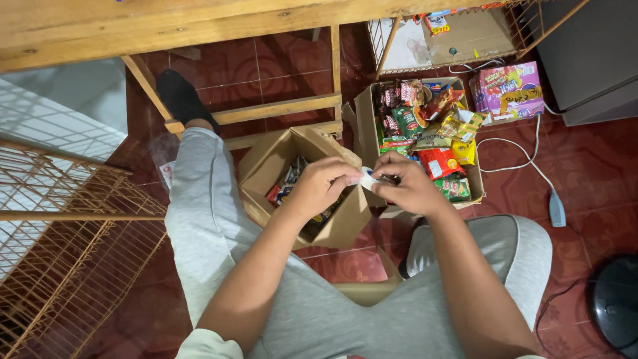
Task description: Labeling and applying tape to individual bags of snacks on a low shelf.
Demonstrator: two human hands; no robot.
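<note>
Red tiled floor (585, 166), seated person. Left hand (323, 184) and right hand (411, 186) pinch a small white packet (367, 177) together, above an open cardboard box (345, 219); snack-filled box (364, 113) just beyond.

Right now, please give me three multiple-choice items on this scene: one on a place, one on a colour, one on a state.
1. Where is the box of mixed snack packets?
A. right of the small open box
B. on the wooden bench
C. inside the wire rack

2. The floor tiles are:
A. white
B. dark red
C. green

3. The left hand and right hand:
A. rest on the knees
B. together pinch a small white item
C. hang empty

Answers: 1 A, the boxes stand side by side; 2 B, tiles are red; 3 B, fingers meet on it.
</note>
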